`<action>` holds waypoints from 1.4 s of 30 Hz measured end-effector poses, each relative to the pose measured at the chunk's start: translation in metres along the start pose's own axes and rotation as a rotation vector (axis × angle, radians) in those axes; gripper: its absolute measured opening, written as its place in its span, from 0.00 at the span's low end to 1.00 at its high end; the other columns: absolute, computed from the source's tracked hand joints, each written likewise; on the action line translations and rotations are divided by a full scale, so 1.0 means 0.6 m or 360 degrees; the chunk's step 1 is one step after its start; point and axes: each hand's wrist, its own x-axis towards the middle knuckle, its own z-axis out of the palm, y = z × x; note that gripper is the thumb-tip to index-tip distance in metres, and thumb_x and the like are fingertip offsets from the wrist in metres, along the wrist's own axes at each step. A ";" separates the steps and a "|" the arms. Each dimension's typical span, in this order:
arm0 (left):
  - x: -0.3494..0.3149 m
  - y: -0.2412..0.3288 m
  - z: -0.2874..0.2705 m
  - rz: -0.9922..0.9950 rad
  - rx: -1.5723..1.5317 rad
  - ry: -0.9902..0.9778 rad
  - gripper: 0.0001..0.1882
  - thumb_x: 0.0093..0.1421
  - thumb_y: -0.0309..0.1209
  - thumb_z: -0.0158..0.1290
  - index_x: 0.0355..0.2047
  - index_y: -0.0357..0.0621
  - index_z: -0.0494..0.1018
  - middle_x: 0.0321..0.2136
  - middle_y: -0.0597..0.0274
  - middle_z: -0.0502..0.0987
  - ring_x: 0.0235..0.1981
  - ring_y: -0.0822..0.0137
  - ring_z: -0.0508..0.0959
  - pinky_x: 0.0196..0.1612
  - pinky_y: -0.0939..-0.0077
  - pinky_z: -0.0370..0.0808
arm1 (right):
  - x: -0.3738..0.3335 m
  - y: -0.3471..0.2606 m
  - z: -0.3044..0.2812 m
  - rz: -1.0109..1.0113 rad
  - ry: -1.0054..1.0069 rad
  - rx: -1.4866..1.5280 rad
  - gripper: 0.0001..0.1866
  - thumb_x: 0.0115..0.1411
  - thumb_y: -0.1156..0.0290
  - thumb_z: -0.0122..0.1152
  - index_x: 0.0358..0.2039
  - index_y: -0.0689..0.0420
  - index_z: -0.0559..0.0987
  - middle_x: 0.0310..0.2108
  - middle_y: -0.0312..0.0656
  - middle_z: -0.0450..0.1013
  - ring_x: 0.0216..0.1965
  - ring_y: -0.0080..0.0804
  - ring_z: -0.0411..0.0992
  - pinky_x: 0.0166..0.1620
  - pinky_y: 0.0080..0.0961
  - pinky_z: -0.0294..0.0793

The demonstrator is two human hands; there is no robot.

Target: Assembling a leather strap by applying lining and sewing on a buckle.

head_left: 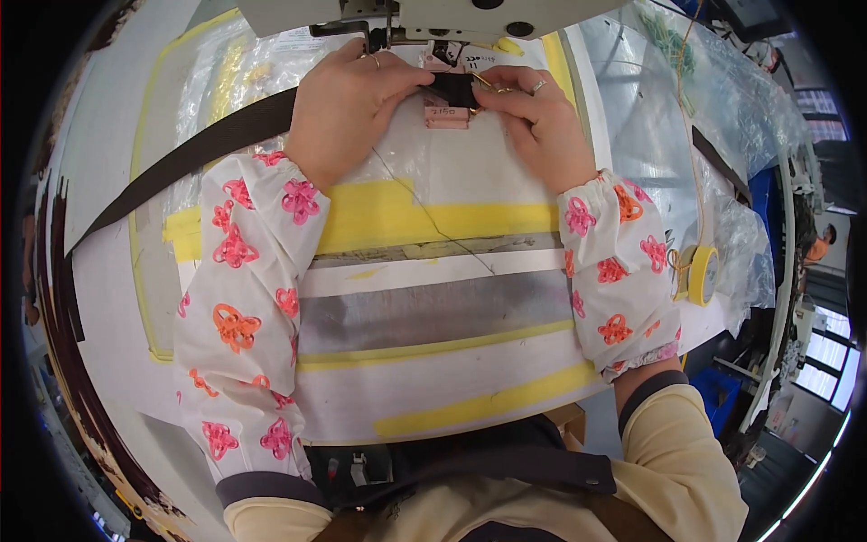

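A long dark brown strap [194, 147] runs in from the left and passes under my left hand [339, 113]. Its dark end piece [452, 88] lies beneath the sewing machine head [433, 20]. My left thumb and fingers are closed on the left edge of this dark piece. On its other side my right hand [540, 117] pinches the right edge, where a thin gold-coloured metal part [485, 81] shows between the fingers; its full shape is hidden. A small pink block [447, 117] with handwriting sits just in front of the dark piece, and more pink shows behind it.
Yellow tape strips [433, 219] and clear film cover the white work surface. A yellow tape roll [703, 275] rests at the right by crumpled clear plastic [736, 99]. One loose dark thread [433, 221] trails toward me. Another dark strap [721, 164] lies at the right.
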 end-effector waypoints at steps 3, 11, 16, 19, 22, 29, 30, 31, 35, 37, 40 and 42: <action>-0.004 -0.001 -0.015 0.0204 0.0227 -0.0110 0.11 0.44 0.27 0.50 0.31 0.50 0.75 0.30 0.70 0.75 0.34 0.63 0.71 0.38 0.73 0.69 | 0.002 -0.006 -0.001 -0.0028 -0.0008 -0.0050 0.15 0.43 0.83 0.51 0.31 0.54 0.79 0.36 0.42 0.71 0.37 0.42 0.67 0.40 0.31 0.67; 0.000 0.024 -0.019 0.0472 0.0282 -0.0283 0.17 0.42 0.25 0.48 0.36 0.42 0.72 0.43 0.66 0.71 0.42 0.64 0.70 0.43 0.71 0.68 | -0.001 -0.006 -0.005 0.0006 0.0018 -0.0057 0.16 0.41 0.84 0.51 0.31 0.54 0.79 0.37 0.41 0.71 0.39 0.40 0.66 0.42 0.32 0.66; 0.007 0.025 -0.020 0.0354 0.0192 -0.0372 0.15 0.43 0.26 0.48 0.34 0.42 0.73 0.40 0.66 0.73 0.40 0.66 0.72 0.42 0.73 0.68 | 0.001 -0.007 -0.004 0.0057 -0.0017 -0.0107 0.18 0.41 0.84 0.53 0.33 0.53 0.78 0.39 0.38 0.70 0.42 0.37 0.65 0.48 0.32 0.61; 0.004 0.032 -0.020 0.0280 0.0179 -0.0362 0.14 0.44 0.26 0.48 0.34 0.43 0.73 0.39 0.66 0.74 0.39 0.68 0.72 0.42 0.74 0.67 | -0.001 -0.008 -0.002 0.0066 -0.0031 -0.0090 0.18 0.41 0.84 0.53 0.34 0.53 0.78 0.39 0.37 0.70 0.42 0.36 0.65 0.48 0.32 0.61; -0.003 0.038 -0.020 0.0211 0.0205 -0.0352 0.14 0.44 0.26 0.48 0.34 0.44 0.73 0.40 0.65 0.74 0.39 0.68 0.73 0.42 0.73 0.67 | 0.000 -0.015 -0.006 -0.0006 -0.0044 -0.0107 0.19 0.41 0.87 0.51 0.36 0.59 0.76 0.40 0.43 0.69 0.40 0.41 0.65 0.43 0.31 0.65; -0.002 0.048 -0.024 0.0102 0.0239 -0.0333 0.16 0.43 0.24 0.49 0.36 0.45 0.73 0.40 0.64 0.74 0.37 0.67 0.74 0.43 0.69 0.66 | 0.002 -0.019 -0.010 -0.0002 -0.0031 -0.0126 0.18 0.42 0.84 0.51 0.36 0.58 0.76 0.40 0.41 0.69 0.40 0.40 0.65 0.45 0.31 0.62; -0.002 0.049 -0.024 0.0107 0.0238 -0.0334 0.16 0.43 0.24 0.49 0.36 0.45 0.73 0.40 0.64 0.74 0.37 0.67 0.74 0.43 0.69 0.66 | 0.001 -0.018 -0.010 0.0000 -0.0031 -0.0129 0.18 0.42 0.84 0.51 0.36 0.58 0.76 0.40 0.41 0.69 0.40 0.40 0.65 0.45 0.31 0.62; -0.003 0.050 -0.024 0.0040 0.0196 -0.0362 0.16 0.43 0.23 0.49 0.36 0.45 0.73 0.40 0.63 0.73 0.37 0.65 0.74 0.43 0.69 0.67 | 0.001 -0.017 -0.010 0.0002 -0.0031 -0.0131 0.18 0.42 0.84 0.51 0.36 0.58 0.76 0.40 0.41 0.69 0.40 0.40 0.65 0.45 0.31 0.62; -0.003 0.052 -0.020 -0.0094 0.0105 -0.0307 0.17 0.41 0.21 0.50 0.35 0.47 0.74 0.41 0.60 0.72 0.40 0.59 0.71 0.40 0.69 0.68 | 0.000 -0.017 -0.005 0.0037 0.0002 -0.0142 0.16 0.42 0.82 0.54 0.34 0.56 0.77 0.38 0.37 0.70 0.42 0.36 0.64 0.49 0.32 0.60; -0.003 0.049 -0.017 -0.0085 0.0080 -0.0274 0.17 0.41 0.21 0.50 0.35 0.47 0.74 0.42 0.59 0.71 0.41 0.58 0.70 0.40 0.69 0.68 | 0.002 -0.019 -0.011 0.0044 -0.0016 -0.0156 0.15 0.42 0.82 0.54 0.34 0.56 0.78 0.38 0.37 0.70 0.42 0.36 0.64 0.49 0.32 0.60; -0.008 0.043 -0.013 -0.0070 0.0078 -0.0262 0.17 0.41 0.21 0.50 0.35 0.48 0.74 0.43 0.59 0.71 0.41 0.56 0.70 0.40 0.68 0.68 | 0.002 -0.019 -0.010 0.0003 -0.0019 -0.0121 0.17 0.42 0.84 0.52 0.36 0.59 0.76 0.40 0.41 0.69 0.40 0.40 0.65 0.45 0.31 0.62; -0.007 0.044 -0.015 -0.0060 0.0099 -0.0284 0.18 0.41 0.21 0.49 0.35 0.49 0.74 0.44 0.59 0.70 0.41 0.56 0.70 0.41 0.67 0.67 | 0.001 -0.019 -0.011 0.0012 -0.0026 -0.0125 0.17 0.42 0.84 0.52 0.36 0.59 0.76 0.40 0.41 0.69 0.40 0.39 0.65 0.45 0.31 0.62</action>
